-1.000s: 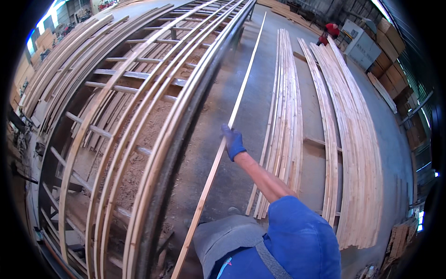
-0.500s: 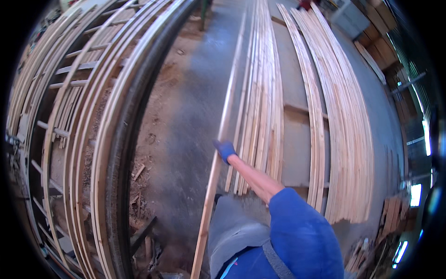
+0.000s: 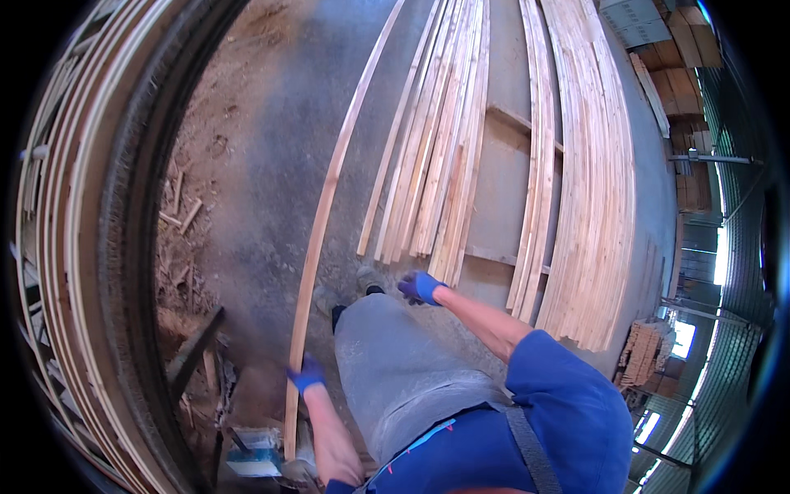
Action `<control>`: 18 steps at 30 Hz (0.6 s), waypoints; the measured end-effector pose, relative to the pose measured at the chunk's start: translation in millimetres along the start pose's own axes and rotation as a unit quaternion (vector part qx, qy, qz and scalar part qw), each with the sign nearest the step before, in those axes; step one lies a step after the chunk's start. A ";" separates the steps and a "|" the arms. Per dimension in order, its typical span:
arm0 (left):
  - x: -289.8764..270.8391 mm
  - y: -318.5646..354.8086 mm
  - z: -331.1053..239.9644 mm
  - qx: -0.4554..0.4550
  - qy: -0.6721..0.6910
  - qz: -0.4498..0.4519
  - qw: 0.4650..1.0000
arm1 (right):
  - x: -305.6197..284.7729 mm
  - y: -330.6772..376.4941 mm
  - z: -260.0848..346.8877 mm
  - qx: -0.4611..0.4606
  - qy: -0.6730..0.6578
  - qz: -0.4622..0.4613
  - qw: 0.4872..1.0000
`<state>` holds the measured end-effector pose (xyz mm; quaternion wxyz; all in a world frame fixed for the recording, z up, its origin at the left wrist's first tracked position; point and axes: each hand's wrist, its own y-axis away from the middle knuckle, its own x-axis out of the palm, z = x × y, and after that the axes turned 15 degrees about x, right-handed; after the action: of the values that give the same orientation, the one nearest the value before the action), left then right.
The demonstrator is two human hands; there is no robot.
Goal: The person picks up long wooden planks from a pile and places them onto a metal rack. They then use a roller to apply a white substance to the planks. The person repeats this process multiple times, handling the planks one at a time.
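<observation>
Dusty grey workshop floor [image 3: 271, 222] below the fingers, pretty crowded
Planks [image 3: 432, 165] lie in rows ahead and right of the right fingers; a dark beam [image 3: 127, 206] runs left of the left ones, blue-and-white box [image 3: 257, 469] nearby. Left hand [image 3: 306, 375] grips a long wooden strip [image 3: 313, 247] by its near end, the rest stretching ahead; right hand [image 3: 421, 288] is loosely curled, looks empty.

The strip [image 3: 313, 247] is bare, smooth-looking wood, the apron [image 3: 387, 354] matt cloth (dusty, by its look), the floor [image 3: 271, 222] dull and gritty.
</observation>
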<state>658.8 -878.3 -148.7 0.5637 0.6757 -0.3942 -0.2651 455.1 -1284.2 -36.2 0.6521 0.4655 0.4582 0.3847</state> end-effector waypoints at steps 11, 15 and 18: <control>174.3 -27.4 174.1 -0.022 0.031 0.021 0.999 | -58.8 10.7 -181.8 0.210 -0.150 0.046 0.965; 195.6 -4.2 226.1 -0.010 -0.213 0.035 0.976 | -78.0 -64.1 -230.5 0.168 -0.201 0.035 0.965; 138.8 -6.2 249.7 0.026 -0.500 0.164 0.850 | -90.4 -158.5 -251.5 0.123 -0.067 0.032 0.990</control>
<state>536.0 -1131.4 -198.7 0.3085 0.3921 -0.7341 -0.4607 200.9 -1347.0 -203.6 0.6066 0.5815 0.4423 0.3134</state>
